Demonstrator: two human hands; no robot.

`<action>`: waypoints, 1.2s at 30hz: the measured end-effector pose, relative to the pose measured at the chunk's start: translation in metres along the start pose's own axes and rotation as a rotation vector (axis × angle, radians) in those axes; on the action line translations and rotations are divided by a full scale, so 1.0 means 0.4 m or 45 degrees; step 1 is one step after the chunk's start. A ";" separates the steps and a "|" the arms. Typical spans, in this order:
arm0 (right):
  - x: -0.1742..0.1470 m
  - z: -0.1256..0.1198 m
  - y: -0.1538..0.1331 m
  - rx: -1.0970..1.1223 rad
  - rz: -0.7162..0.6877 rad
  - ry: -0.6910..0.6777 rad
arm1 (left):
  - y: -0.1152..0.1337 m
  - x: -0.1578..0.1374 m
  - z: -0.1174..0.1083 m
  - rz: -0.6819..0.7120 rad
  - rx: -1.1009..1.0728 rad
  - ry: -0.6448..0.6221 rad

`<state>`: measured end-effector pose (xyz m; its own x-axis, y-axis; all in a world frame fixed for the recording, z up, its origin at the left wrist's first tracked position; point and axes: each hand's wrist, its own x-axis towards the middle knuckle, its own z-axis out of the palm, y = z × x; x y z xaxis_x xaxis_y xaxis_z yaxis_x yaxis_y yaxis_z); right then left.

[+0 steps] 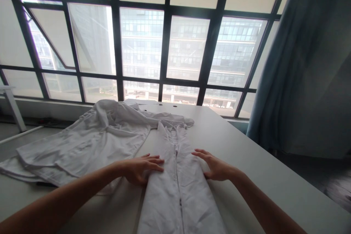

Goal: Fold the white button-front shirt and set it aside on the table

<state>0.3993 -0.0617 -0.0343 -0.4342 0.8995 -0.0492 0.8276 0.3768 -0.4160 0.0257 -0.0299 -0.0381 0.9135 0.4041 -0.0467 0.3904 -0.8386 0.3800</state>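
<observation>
A white garment [192, 197], which looks like a shirt or coat with a collar, lies lengthwise before me, its sides folded in to a narrow strip. A dark-edged gap runs down its middle. On its left edge rests my left hand [141, 169], fingers outstretched over the cloth. My right hand [216, 165] is at the opposite edge, fingers spread and the tips touching the fabric. Neither hand grips anything. A second white garment [95, 139] lies loosely spread to the left, wrinkled, with one sleeve reaching behind the folded one's collar.
Both garments lie on a white table [233, 139], its right edge running diagonally. Dark-framed windows [142, 44] stand behind it, one pane tilted out at left. A grey-blue curtain [296, 80] hangs at right. A white metal frame leg [15, 109] stands at far left.
</observation>
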 end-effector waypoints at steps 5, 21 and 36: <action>-0.030 -0.023 -0.091 -0.036 -0.033 -0.303 | 0.052 0.009 0.032 0.170 -0.035 0.078; 0.002 -0.004 -0.065 1.081 0.427 -0.150 | 0.035 0.040 0.002 -0.738 -1.704 0.418; 0.107 0.064 -0.039 1.018 0.173 0.502 | -0.099 0.140 -0.039 -0.959 -1.377 0.840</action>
<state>0.3589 -0.0348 -0.0533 -0.0754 0.9911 0.1097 0.3048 0.1276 -0.9438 0.0596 0.0315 -0.0414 0.2064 0.9500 -0.2344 0.1949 0.1949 0.9613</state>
